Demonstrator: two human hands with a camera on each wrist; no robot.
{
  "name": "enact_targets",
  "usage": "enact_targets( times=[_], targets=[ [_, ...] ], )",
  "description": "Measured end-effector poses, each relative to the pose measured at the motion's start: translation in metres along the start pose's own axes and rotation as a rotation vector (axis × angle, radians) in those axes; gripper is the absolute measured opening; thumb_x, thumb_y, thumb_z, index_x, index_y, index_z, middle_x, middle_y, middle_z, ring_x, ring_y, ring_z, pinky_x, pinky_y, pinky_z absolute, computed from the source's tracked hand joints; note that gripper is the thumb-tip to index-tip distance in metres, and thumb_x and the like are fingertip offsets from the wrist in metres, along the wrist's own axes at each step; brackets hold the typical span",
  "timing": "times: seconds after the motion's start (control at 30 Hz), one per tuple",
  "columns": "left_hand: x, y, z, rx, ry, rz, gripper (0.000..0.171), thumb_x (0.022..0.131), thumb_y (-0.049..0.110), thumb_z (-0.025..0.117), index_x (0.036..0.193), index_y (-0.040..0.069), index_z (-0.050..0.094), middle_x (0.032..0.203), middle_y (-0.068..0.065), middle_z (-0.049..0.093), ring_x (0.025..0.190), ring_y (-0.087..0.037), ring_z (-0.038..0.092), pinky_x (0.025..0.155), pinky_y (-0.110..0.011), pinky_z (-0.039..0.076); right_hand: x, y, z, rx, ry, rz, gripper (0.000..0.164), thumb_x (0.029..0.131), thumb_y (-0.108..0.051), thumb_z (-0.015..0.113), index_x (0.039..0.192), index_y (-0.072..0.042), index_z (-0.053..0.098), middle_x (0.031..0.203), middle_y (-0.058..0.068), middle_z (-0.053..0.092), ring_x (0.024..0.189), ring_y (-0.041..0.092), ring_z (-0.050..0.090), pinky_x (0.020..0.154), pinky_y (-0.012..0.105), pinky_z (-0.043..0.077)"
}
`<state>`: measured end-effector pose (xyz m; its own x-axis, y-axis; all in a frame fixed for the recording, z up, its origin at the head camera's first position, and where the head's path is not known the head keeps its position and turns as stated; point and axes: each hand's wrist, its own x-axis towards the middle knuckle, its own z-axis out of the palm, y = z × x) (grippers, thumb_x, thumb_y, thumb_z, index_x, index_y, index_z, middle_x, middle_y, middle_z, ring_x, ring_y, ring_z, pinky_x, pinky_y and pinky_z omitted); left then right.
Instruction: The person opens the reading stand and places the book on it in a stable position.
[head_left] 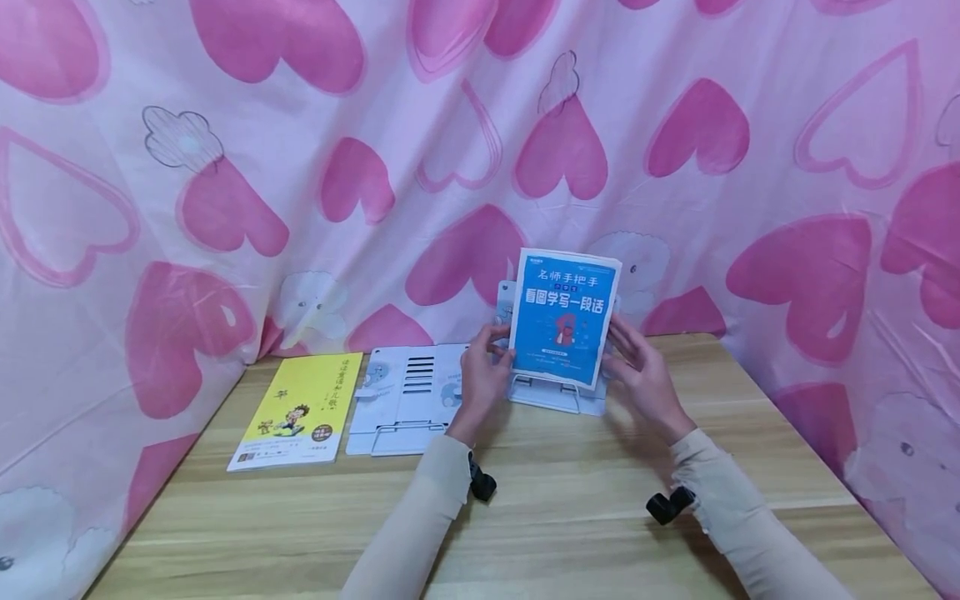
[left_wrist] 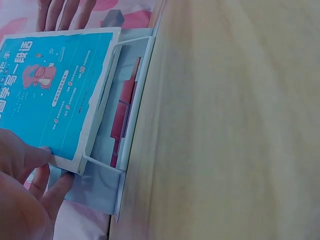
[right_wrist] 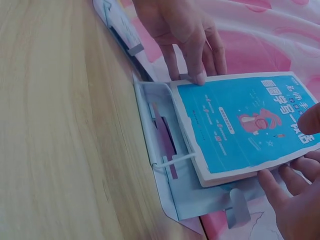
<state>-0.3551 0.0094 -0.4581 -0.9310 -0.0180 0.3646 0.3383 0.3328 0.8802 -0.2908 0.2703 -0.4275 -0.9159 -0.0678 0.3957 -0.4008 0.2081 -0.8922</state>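
Blue book: (head_left: 564, 321) near the head view's middle, toward 3 o'clock, cover facing the person, leaning back on the book stand (right_wrist: 190, 196) with its top tipped slightly toward 1 o'clock.
Left hand: (head_left: 486, 375) at the book's 8 o'clock; thumb on the cover, fingers behind the edge, a narrow pinch that has hold of the lower corner.
Right hand: (head_left: 647, 379) at 4 o'clock; fingers spread and mostly straight, laid along the edge, with no grip evident; I cannot tell how hard they press.
Wire lip: (right_wrist: 172, 161) at the book's 6 o'clock; whether the lower edge is fully seated there is unclear. The step seems to be settling it, so best lower the spine and page edges together until both corners bear evenly.
Grey clip: (right_wrist: 238, 208) beside the right hand; worth keeping pages and fingers from snagging on it.
Backboard: ease the cover back flat against it, squaring the top to 12 o'clock, and loosen the pinch only once the book bears its own weight.
Second stand: (head_left: 397, 400) on the bench (head_left: 570, 517) toward 8 o'clock, close to the left wrist; keep that elbow high.
Yellow book: (head_left: 303, 404) farther out that way, well apart from the work.
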Motion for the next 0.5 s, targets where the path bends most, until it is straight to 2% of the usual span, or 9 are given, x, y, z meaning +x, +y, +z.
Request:
enact_targets(
  times=[0.2,0.3,0.37,0.5],
  targets=[
    [0.0005,0.0019,0.0016,0.018,-0.018,-0.003,0.043,0.103,0.011,0.074,0.141,0.030,0.065,0.142,0.008,0.071,0.102,-0.014,0.064,0.086,-0.026,0.060,-0.0008,-0.0014,-0.0057,-0.039,0.034,0.026,0.066,0.110,-0.003,0.053,0.171,-0.017,0.032,0.176,0.011,0.038,0.163,0.037,0.035,0.112,0.013,0.045],
    [-0.0009,0.0018,0.0015,0.027,-0.031,-0.025,0.042,0.103,0.012,0.074,0.141,0.030,0.065,0.141,0.008,0.070,0.102,-0.015,0.063,0.088,-0.028,0.059,-0.0015,-0.0007,-0.0055,-0.088,0.047,0.042,0.062,0.111,-0.005,0.054,0.170,-0.016,0.035,0.173,0.011,0.043,0.160,0.036,0.041,0.113,0.016,0.047],
    [-0.0024,0.0007,0.0013,0.030,-0.039,-0.048,0.043,0.103,0.011,0.075,0.140,0.029,0.066,0.140,0.008,0.070,0.102,-0.015,0.063,0.090,-0.029,0.059,-0.0022,0.0005,-0.0047,-0.132,0.051,0.056,0.060,0.112,-0.008,0.054,0.169,-0.014,0.037,0.171,0.011,0.046,0.158,0.035,0.044,0.117,0.025,0.049],
    [-0.0048,-0.0019,0.0018,0.034,-0.056,-0.074,0.045,0.101,0.006,0.076,0.139,0.028,0.065,0.134,0.006,0.069,0.102,-0.016,0.062,0.092,-0.031,0.059,-0.0042,0.0039,-0.0040,-0.200,0.052,0.087,0.057,0.112,-0.010,0.054,0.167,-0.013,0.040,0.168,0.011,0.051,0.155,0.033,0.049,0.124,0.050,0.046]
  ],
)
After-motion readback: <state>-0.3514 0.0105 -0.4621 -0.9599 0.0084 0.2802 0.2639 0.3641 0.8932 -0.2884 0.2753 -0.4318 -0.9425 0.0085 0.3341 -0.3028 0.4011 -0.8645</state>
